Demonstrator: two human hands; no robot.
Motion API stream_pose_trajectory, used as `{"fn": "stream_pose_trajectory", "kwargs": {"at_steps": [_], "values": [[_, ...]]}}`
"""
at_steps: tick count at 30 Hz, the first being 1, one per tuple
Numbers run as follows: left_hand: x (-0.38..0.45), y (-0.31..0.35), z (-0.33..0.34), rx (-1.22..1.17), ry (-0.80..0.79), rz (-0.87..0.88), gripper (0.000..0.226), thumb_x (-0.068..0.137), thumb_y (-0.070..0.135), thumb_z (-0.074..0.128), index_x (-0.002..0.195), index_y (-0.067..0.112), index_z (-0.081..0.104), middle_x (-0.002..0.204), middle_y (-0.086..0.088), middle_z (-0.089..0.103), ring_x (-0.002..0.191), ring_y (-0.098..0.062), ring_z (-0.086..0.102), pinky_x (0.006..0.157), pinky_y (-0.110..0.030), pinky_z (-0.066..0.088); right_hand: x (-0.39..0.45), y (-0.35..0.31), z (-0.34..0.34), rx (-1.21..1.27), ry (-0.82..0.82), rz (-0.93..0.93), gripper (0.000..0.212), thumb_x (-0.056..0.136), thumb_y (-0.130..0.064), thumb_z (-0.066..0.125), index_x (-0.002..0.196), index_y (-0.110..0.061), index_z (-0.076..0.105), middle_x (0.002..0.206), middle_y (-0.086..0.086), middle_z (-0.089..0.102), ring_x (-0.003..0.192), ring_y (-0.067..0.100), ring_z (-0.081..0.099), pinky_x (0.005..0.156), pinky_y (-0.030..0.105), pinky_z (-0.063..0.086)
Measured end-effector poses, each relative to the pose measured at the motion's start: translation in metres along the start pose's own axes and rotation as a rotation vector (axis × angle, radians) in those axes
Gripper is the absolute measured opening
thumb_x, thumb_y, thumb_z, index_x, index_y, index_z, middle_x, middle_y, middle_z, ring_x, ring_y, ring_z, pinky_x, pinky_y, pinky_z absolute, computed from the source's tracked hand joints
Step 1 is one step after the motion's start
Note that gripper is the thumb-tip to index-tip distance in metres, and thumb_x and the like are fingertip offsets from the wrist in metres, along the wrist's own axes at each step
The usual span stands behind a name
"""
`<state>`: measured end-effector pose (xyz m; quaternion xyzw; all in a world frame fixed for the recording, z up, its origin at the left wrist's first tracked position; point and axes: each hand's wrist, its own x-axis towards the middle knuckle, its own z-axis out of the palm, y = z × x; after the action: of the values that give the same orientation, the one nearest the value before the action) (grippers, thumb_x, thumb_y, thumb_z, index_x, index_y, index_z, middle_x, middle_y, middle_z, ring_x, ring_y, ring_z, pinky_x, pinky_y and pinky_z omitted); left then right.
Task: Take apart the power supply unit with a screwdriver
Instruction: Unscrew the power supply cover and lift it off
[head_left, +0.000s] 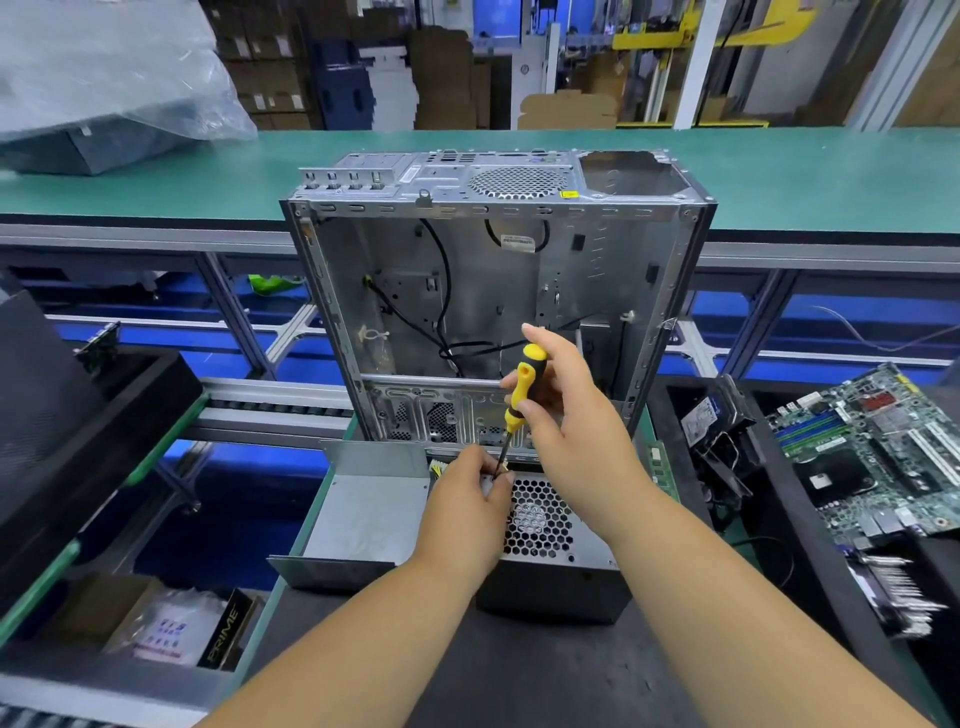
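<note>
Right grip (566, 410) curls round the screwdriver (522, 395); left grip (467, 499) pinches its tip on the power supply unit (545, 525): keep the shaft upright, press firmly.

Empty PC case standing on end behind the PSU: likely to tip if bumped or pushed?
Probably yes. The case stands tall on its narrow end, so a push near the top could topple it. It looks gutted, only a few cables inside, so likely light for its size. Bare sheet-metal walls may flex and slide on the mat.

Screwdriver (523, 397) tip on power supply (550, 551)
</note>
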<state>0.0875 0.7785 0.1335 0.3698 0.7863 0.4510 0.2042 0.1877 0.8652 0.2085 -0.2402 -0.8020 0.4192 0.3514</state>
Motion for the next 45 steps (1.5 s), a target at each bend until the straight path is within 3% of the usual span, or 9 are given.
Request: {"fn": "stream_pose_trajectory", "kwargs": {"at_steps": [5, 13, 17, 23, 26, 30, 34, 38, 45], "values": [[0.004, -0.001, -0.012, -0.082, -0.096, -0.050, 0.010, 0.094, 0.026, 0.063, 0.086, 0.028, 0.056, 0.075, 0.006, 0.053, 0.051, 0.000, 0.050, 0.040, -0.014, 0.039, 0.000, 0.005, -0.006, 0.041, 0.013, 0.053, 0.069, 0.098, 0.001, 0.050, 0.134, -0.055, 0.034, 0.108, -0.022, 0.062, 0.107, 0.003, 0.062, 0.086, 0.018, 0.050], [0.007, -0.001, -0.027, 0.019, -0.020, 0.072, 0.018, 0.086, 0.023, 0.075, 0.077, 0.037, 0.068, 0.089, 0.013, 0.065, 0.085, 0.004, 0.057, 0.070, -0.012, 0.039, -0.006, 0.011, -0.011, 0.116, 0.045, 0.081, 0.067, 0.098, 0.001, 0.052, 0.139, -0.049, 0.034, 0.110, -0.019, 0.064, 0.109, 0.007, 0.063, 0.096, 0.036, 0.052], [0.007, -0.002, -0.028, 0.061, 0.011, 0.121, 0.026, 0.085, 0.021, 0.075, 0.074, 0.043, 0.066, 0.090, 0.013, 0.063, 0.088, 0.007, 0.055, 0.071, -0.004, 0.036, -0.009, 0.012, -0.013, 0.168, 0.075, 0.058, 0.064, 0.095, -0.002, 0.059, 0.132, -0.052, 0.041, 0.107, -0.017, 0.066, 0.107, 0.007, 0.064, 0.093, 0.031, 0.053], [0.004, -0.007, -0.023, 0.100, 0.041, 0.193, 0.024, 0.088, 0.020, 0.072, 0.082, 0.042, 0.067, 0.090, 0.019, 0.060, 0.090, 0.007, 0.055, 0.071, -0.002, 0.036, -0.020, 0.025, -0.008, 0.267, 0.262, 0.188, 0.028, 0.093, -0.013, 0.065, 0.113, -0.032, 0.058, 0.098, -0.010, 0.068, 0.096, 0.014, 0.069, 0.087, 0.031, 0.054], [0.003, -0.008, -0.023, 0.126, 0.044, 0.244, 0.025, 0.089, 0.019, 0.071, 0.083, 0.043, 0.067, 0.089, 0.022, 0.058, 0.092, 0.007, 0.054, 0.074, -0.001, 0.036, -0.022, 0.034, -0.009, 0.355, 0.347, 0.273, 0.010, 0.093, -0.014, 0.064, 0.096, -0.020, 0.058, 0.089, -0.017, 0.070, 0.085, 0.009, 0.072, 0.075, 0.014, 0.050], [0.005, -0.006, -0.024, 0.174, 0.029, 0.263, 0.025, 0.091, 0.018, 0.068, 0.083, 0.042, 0.065, 0.090, 0.024, 0.057, 0.094, 0.007, 0.053, 0.073, -0.001, 0.035, -0.023, 0.038, -0.013, 0.344, 0.351, 0.308, 0.015, 0.090, -0.022, 0.069, 0.087, -0.019, 0.055, 0.084, -0.010, 0.071, 0.084, 0.010, 0.072, 0.072, 0.014, 0.048], [0.005, -0.006, -0.022, 0.167, 0.023, 0.246, 0.021, 0.092, 0.018, 0.066, 0.084, 0.037, 0.066, 0.092, 0.020, 0.057, 0.091, 0.004, 0.054, 0.070, -0.002, 0.035, -0.027, 0.047, -0.011, 0.368, 0.388, 0.451, 0.021, 0.090, -0.033, 0.071, 0.086, -0.021, 0.055, 0.091, 0.003, 0.070, 0.092, 0.022, 0.068, 0.084, 0.035, 0.050], [0.006, -0.006, -0.020, 0.189, 0.020, 0.247, 0.020, 0.093, 0.018, 0.065, 0.084, 0.036, 0.064, 0.091, 0.018, 0.056, 0.091, 0.006, 0.053, 0.070, -0.003, 0.036, -0.030, 0.046, -0.007, 0.350, 0.394, 0.493, 0.017, 0.093, -0.040, 0.066, 0.088, -0.027, 0.057, 0.085, -0.010, 0.071, 0.085, 0.008, 0.068, 0.069, 0.024, 0.044], [0.012, 0.007, -0.020, 0.070, 0.018, 0.184, 0.021, 0.096, 0.017, 0.058, 0.081, 0.031, 0.060, 0.090, 0.012, 0.060, 0.085, 0.001, 0.054, 0.066, -0.008, 0.037, -0.028, 0.055, -0.013, 0.627, 0.510, 0.486, 0.018, 0.099, -0.031, 0.059, 0.088, -0.020, 0.053, 0.074, -0.009, 0.070, 0.073, 0.007, 0.066, 0.081, 0.029, 0.046]]}}
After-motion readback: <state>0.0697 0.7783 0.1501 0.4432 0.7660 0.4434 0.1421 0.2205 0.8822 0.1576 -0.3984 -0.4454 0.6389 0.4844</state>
